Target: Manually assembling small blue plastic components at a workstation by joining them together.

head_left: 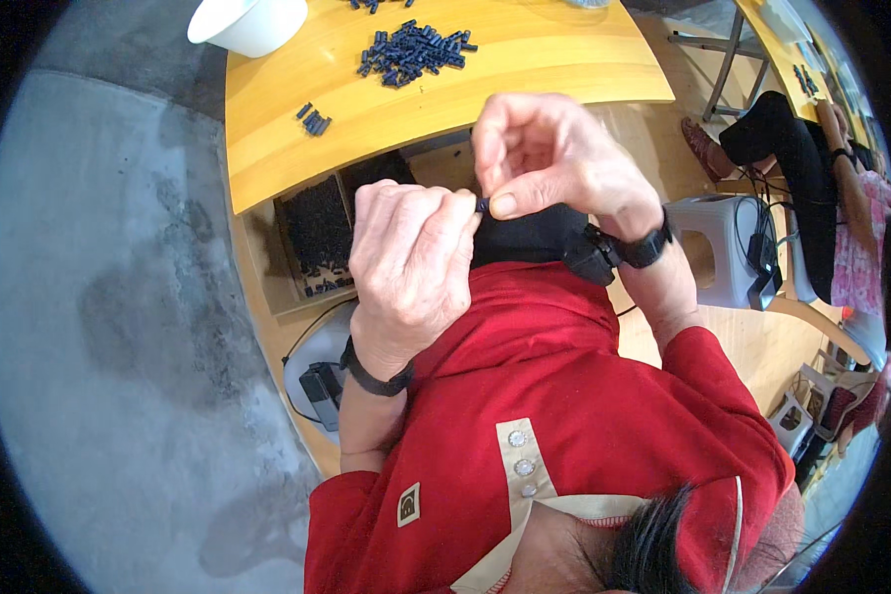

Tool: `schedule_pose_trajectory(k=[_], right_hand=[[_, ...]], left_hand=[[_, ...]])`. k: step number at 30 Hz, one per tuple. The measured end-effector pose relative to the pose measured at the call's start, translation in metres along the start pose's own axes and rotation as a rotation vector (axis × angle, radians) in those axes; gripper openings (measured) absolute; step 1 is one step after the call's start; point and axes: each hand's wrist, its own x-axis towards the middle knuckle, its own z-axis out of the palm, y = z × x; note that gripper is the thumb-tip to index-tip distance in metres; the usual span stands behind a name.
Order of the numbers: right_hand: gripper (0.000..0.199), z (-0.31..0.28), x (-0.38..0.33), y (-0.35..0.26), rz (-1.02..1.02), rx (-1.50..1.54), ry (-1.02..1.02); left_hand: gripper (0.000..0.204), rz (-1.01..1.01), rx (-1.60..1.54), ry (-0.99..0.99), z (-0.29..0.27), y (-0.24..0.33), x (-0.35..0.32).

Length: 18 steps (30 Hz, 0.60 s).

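Before my lap, just off the near edge of the yellow table (525, 59), my two hands meet at a small dark cylindrical piece (482, 205). My right hand (564, 158) pinches its end between thumb and forefinger, the other fingers curled. My left hand (406, 247) is closed with its knuckles up, gripping the same piece at its fingertips; most of the piece is hidden there. On the table beyond lies a pile of similar short dark-blue pieces (411, 51). A smaller group of pieces (316, 123) lies to the left, nearer the table's edge.
A white tub (249, 24) stands at the table's far left. Under the table, a box (315, 233) holds many small dark parts. A white plastic stool (715, 243) with cables is at my right. Farther right, another person's arm (854, 198) rests by a second table.
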Motion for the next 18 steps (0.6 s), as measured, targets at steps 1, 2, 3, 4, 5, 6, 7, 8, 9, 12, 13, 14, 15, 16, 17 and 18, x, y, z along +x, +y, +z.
schedule_pose_trajectory(k=[1,2,3,4,5,6,7,8,9,12,13,14,15,16,17,18], right_hand=[[0.03,-0.006,0.004,0.008,0.045,0.107,-0.087],[0.028,-0.011,0.01,0.017,0.081,0.242,-0.184],[0.027,-0.013,0.013,0.027,0.12,0.381,-0.28],[0.023,-0.011,0.015,0.033,0.118,0.428,-0.289],[0.023,-0.01,0.017,0.037,0.121,0.426,-0.299],[0.022,-0.01,0.018,0.041,0.119,0.375,-0.24],[0.02,-0.009,0.019,0.043,0.117,0.322,-0.181],[0.02,-0.012,0.019,0.043,0.105,0.253,-0.115],[0.018,-0.013,0.023,0.047,0.03,0.138,-0.012],[0.015,-0.024,0.044,0.057,-0.086,-0.472,0.42],[0.015,-0.027,0.051,0.06,-0.086,-0.475,0.419],[0.015,-0.031,0.059,0.062,-0.193,-0.705,0.53],[0.016,-0.035,0.066,0.062,-0.303,-0.935,0.639],[0.016,-0.038,0.073,0.061,-0.383,-1.121,0.642],[0.016,-0.041,0.081,0.064,-0.382,-1.121,0.636],[0.017,-0.046,0.088,0.069,-0.429,-1.168,0.648]], left_hand=[[0.023,0.001,-0.049,0.004,0.001,0.001,0.0],[0.024,-0.001,-0.089,0.011,0.002,-0.001,0.001],[0.024,-0.002,-0.08,0.015,0.003,-0.002,-0.002],[0.024,-0.054,-0.106,0.013,0.004,-0.005,-0.006],[0.023,-0.107,-0.131,0.013,0.005,-0.007,-0.009],[0.018,-0.14,-0.14,0.027,0.005,-0.01,-0.012],[0.018,-0.142,-0.133,0.032,0.008,-0.013,-0.018],[0.015,-0.242,-0.174,0.072,0.011,-0.016,-0.022],[0.012,-0.342,-0.216,0.111,0.013,-0.019,-0.024],[0.009,-0.427,-0.243,0.126,0.011,-0.021,-0.027],[0.009,-0.448,-0.264,0.136,0.011,-0.021,-0.027],[0.008,-0.436,-0.264,0.132,0.01,-0.021,-0.025],[0.008,-0.437,-0.264,0.135,0.01,-0.021,-0.025],[0.008,-0.435,-0.266,0.144,0.012,-0.021,-0.025],[0.007,-0.435,-0.264,0.153,0.012,-0.021,-0.026],[0.007,-0.434,-0.267,0.153,0.012,-0.021,-0.026]])
